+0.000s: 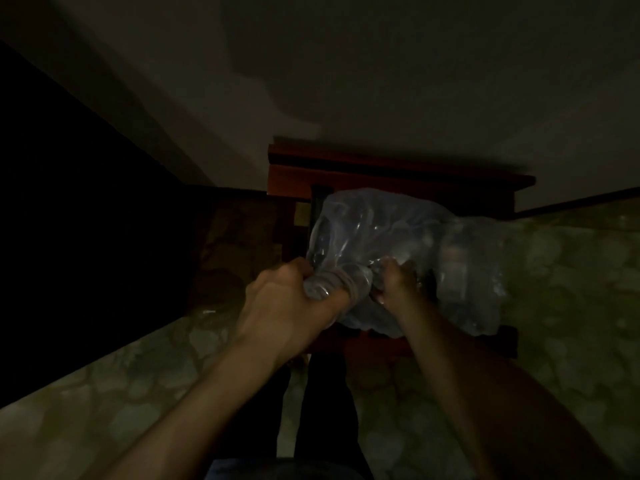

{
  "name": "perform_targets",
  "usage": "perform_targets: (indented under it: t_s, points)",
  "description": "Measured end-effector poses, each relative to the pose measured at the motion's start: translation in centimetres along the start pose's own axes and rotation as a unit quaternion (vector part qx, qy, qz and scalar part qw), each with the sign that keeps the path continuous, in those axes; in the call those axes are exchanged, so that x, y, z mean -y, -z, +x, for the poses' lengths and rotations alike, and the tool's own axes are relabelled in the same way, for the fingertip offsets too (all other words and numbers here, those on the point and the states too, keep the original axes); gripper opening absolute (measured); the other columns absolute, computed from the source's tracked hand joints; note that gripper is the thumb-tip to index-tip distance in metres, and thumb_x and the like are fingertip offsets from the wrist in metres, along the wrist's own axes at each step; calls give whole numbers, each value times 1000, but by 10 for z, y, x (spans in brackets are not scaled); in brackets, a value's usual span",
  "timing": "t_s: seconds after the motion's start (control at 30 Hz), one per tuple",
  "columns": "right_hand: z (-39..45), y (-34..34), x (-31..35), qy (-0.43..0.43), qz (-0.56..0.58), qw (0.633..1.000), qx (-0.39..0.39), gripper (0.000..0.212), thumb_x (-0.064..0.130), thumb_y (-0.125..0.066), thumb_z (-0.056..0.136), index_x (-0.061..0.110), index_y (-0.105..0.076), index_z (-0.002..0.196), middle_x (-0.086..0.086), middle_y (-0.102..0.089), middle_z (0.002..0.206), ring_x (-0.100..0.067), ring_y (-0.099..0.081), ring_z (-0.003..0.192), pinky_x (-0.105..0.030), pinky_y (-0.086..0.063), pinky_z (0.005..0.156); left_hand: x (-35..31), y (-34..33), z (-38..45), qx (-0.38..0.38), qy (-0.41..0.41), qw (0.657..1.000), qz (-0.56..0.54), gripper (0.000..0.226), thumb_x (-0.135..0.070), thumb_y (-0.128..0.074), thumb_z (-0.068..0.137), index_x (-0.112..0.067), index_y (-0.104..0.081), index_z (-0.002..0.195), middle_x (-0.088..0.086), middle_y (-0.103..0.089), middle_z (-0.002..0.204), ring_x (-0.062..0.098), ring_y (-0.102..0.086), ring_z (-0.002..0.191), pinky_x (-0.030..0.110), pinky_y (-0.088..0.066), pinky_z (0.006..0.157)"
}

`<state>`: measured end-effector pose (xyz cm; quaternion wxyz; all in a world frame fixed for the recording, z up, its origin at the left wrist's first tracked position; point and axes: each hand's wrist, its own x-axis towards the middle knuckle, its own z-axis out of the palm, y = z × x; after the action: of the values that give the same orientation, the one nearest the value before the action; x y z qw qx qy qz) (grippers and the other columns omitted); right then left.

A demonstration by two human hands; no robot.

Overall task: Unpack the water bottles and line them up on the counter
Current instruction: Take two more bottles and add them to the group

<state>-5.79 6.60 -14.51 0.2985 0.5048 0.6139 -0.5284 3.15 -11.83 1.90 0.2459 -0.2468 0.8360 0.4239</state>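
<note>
Left hand [291, 299] grips bottle [332, 284] through wrap [381, 230]; right hand [398, 282] pinches wrap, bracing pack for extraction.

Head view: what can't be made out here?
- Bottle count: the plastic wrap is crumpled and the frame dim.
- Right hand: fingertips buried in the wrap.
- What the left hand grips, bottle or bunched wrap: blurred.
- Counter: not identifiable; darkness hides the left side.
- Wooden furniture: mostly covered by the pack.

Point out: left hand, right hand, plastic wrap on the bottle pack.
left hand [280, 299], head view, back of the hand
right hand [398, 282], head view, knuckles
plastic wrap [374, 223], head view, bunched upper part
</note>
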Motion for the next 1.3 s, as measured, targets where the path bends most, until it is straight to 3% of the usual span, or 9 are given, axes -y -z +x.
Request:
perform_targets:
  t_s: [0.23, 0.37, 0.5, 0.63, 0.83, 0.93, 1.07, 1.17, 1.3]
  points:
    - [-77, 42, 13, 11, 71, 997, 5, 54, 34, -62, 91, 16, -45, 139, -13, -46, 141, -33, -50, 121, -36, -55, 56, -13, 5, -2, 25, 24, 999, -32, 42, -66, -61, 74, -27, -62, 92, -10, -62, 82, 5, -59, 71, 18, -41, 50]
    - [-132, 55, 26, -6, 22, 1000, 6, 35, 40, -70, 83, 17, -60, 107, -9, -55, 120, -28, -61, 93, -28, -55, 46, -21, 10, -9, 102, 76, 973, -194, 38, -53, -69, 81, -18, -62, 95, -1, -69, 91, 17, -72, 74, 29, -59, 58]
    - [-177, 62, 27, -6, 97, 995, 24, 34, 46, -69, 80, 16, -63, 95, -7, -63, 100, -20, -60, 79, -25, -51, 50, -32, 12, -25, 165, 92, 927, -324, 39, -41, -76, 81, -9, -69, 102, 8, -75, 93, 17, -76, 71, 24, -57, 53]
    - [-215, 55, 24, 11, 143, 988, 55, 36, 47, -69, 77, 13, -67, 89, -6, -68, 84, -18, -62, 73, -22, -51, 48, -41, 17, -43, 160, 90, 909, -374, 42, -36, -76, 82, -8, -65, 112, 11, -71, 105, 24, -72, 90, 24, -57, 53]
    - [-259, 63, 10, 111, 165, 968, 151, 40, 49, -69, 79, 18, -68, 104, -5, -77, 94, -20, -73, 80, -28, -55, 58, -44, 35, -74, 125, 29, 907, -401, 39, -34, -77, 81, -15, -65, 113, 7, -73, 107, 23, -72, 96, 44, -59, 87]
    - [-285, 69, 2, 191, 134, 953, 192, 42, 47, -67, 82, 20, -63, 114, -5, -78, 96, -19, -76, 82, -32, -56, 65, -42, 45, -97, 110, -18, 899, -424, 35, -31, -74, 85, -15, -67, 116, 5, -77, 103, 21, -75, 91, 36, -61, 75]
    - [-322, 82, -18, 276, 150, 909, 275, 51, 34, -71, 82, 15, -51, 126, -14, -73, 109, -28, -72, 99, -41, -59, 76, -30, 57, -138, 95, -101, 908, -394, 38, -22, -71, 86, -21, -63, 124, 2, -75, 109, 16, -75, 95, 36, -61, 81]
    - [-352, 86, -35, 315, 145, 870, 350, 48, 25, -68, 83, 15, -51, 127, -15, -71, 115, -31, -69, 105, -47, -58, 84, -20, 69, -175, 75, -166, 917, -354, 55, -23, -79, 73, -31, -60, 124, -3, -73, 114, 11, -73, 99, 30, -57, 82]
    - [-393, 80, -53, 369, 116, 821, 420, 49, 18, -64, 85, 17, -49, 132, -15, -69, 119, -33, -66, 112, -48, -55, 92, -15, 93, -224, -23, -222, 915, -336, 68, -38, -81, 56, -37, -57, 120, -11, -72, 110, 3, -70, 98, 24, -54, 79]
